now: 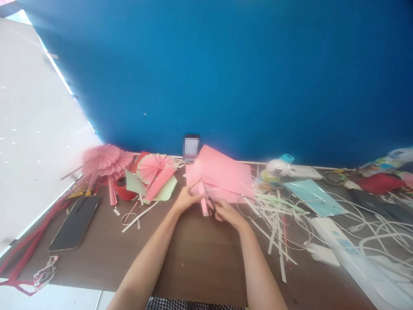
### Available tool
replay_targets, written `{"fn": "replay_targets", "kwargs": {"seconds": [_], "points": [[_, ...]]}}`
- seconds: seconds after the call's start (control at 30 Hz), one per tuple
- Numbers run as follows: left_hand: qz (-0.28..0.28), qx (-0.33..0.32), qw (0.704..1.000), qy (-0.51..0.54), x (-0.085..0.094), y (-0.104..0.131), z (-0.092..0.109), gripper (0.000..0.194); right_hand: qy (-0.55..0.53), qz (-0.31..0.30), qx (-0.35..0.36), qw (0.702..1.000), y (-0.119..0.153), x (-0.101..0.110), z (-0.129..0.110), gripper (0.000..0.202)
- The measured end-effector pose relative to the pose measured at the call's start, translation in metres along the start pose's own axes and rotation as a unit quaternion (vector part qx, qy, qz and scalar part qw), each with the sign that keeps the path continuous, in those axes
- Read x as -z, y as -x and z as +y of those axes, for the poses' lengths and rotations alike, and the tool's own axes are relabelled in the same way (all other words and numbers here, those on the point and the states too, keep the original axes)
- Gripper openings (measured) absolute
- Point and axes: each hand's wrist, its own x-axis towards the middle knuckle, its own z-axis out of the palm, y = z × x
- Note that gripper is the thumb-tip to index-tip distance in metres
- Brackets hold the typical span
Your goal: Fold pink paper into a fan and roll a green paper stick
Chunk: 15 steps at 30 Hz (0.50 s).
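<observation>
In the head view, take the folded pink strip as the centre of a clock face, with twelve pointing away from the person. The strip stands just above the bench, its near end pointing to six. The left hand, coming in from seven, grips it between thumb and fingers. The right hand, coming in from five, is closed around the dark handles of a pair of scissors, whose blades lie close along the strip's right side; whether they bite into it cannot be made out.

Pink sheets lie overlapping toward one o'clock, just beyond the hands. Near twelve, a small dark-edged object leans by the blue panel, its front blurred out. At ten are a pink and pale-green pleated fan and, farther out, a larger pink pleated rosette. A red roll sits toward nine, with a black phone well beyond it; a shiny trinket lies toward eight.

A bottle with a blue cap lies at two, a light-blue packet at three. Toward four, pale paper strips lie heaped, with a white adapter and a power strip farther out among white cables.
</observation>
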Motion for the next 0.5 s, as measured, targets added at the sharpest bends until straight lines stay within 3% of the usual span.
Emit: {"fn": "replay_targets", "kwargs": {"seconds": [0.27, 0.5], "points": [[0.012, -0.006, 1.000, -0.005, 0.002, -0.002, 0.001, 0.083, -0.059, -0.018, -0.015, 0.998, -0.002, -0.003, 0.000, 0.042], [0.039, -0.006, 0.998, -0.044, 0.006, -0.003, -0.001, 0.085, -0.026, -0.016, -0.001, 1.000, -0.005, -0.013, -0.003, 0.043]]}}
